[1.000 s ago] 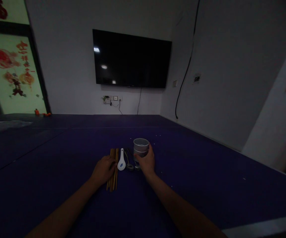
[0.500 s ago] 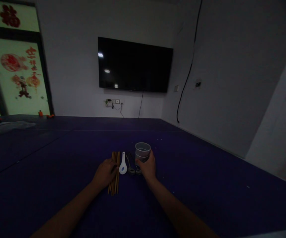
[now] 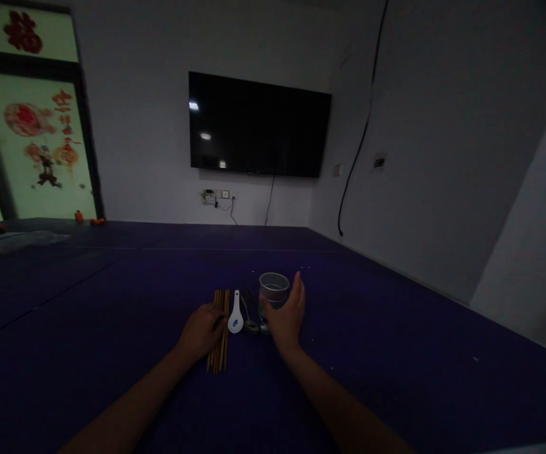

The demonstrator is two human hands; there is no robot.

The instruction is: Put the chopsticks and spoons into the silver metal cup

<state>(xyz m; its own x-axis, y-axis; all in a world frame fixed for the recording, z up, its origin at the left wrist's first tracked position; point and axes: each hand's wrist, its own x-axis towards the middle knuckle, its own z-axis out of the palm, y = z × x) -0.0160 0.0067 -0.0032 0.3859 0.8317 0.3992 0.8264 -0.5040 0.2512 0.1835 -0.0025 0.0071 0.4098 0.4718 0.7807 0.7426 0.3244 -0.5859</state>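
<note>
My left hand [image 3: 202, 329] lies over a bundle of wooden chopsticks [image 3: 217, 360], its fingers curled across them; some fingertips are hidden. Beside the bundle is a white soup spoon [image 3: 236, 323] with a blue mark in its bowl. To the right of it lie metal spoons [image 3: 251, 326], one partly behind my right hand [image 3: 288, 315]. That hand is open by a clear plastic cup [image 3: 273, 287], its fingers lifted off the far side and its thumb in front. Whether the thumb touches the cup I cannot tell.
The dark purple tabletop [image 3: 159, 277] reaches back to the wall and has small white specks on it. At the far left are crumpled plastic [image 3: 17, 241] and small orange objects [image 3: 79, 216]. A black cable [image 3: 360, 142] hangs along the right wall.
My right hand has opened, its fingers spreading up and right away from the cup. The left hand, chopsticks and spoons stay where they were, apart from a slight shift of the view.
</note>
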